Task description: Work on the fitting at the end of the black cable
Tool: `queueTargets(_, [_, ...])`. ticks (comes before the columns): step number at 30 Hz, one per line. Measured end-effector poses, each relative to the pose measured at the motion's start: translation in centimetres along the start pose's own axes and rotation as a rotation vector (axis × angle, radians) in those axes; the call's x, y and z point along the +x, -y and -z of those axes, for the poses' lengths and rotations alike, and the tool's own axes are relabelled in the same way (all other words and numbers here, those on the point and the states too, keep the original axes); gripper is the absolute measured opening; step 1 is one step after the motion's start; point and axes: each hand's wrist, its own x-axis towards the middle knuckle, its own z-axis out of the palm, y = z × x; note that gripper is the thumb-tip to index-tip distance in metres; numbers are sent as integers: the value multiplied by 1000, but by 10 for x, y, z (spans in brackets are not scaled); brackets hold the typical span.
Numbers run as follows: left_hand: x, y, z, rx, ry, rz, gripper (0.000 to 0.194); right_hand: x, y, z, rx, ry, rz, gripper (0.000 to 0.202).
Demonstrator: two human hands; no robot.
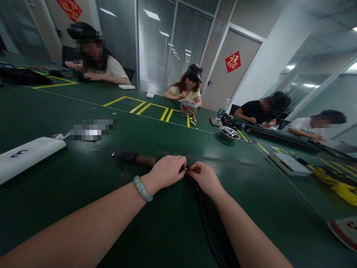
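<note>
An electric screwdriver (pixel 136 159), dark with a brownish barrel and a metal tip, lies on the green table, tip to the left. My left hand (pixel 169 169), a pale green bangle round its wrist, is closed over the tool's right end and hides it. Close by on the right, my right hand (pixel 206 178) pinches the end of a black cable (pixel 205 216). A small brass-coloured piece (pixel 184 169) shows between the two hands' fingertips; whether it is joined to the tool is hidden. From my right hand the cable runs down toward the near edge.
A white power bank (pixel 30 156) marked 3 lies at left, beside a blurred-out device (pixel 93 130). A metal bowl (pixel 229 133) holding small parts stands beyond my hands. At right are a grey box (pixel 288 163) and yellow fabric (pixel 337 186). Several people sit across the table.
</note>
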Motion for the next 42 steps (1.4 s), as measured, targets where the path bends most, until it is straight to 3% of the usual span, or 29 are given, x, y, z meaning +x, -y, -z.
queueTargets(20, [1,-1,0,22,-12,-74,7,1,-1,0,17,27,-5,9])
queueTargets(42, [1,-1,0,-5,-24,-54,9,3,-6,-1,12,17,21,9])
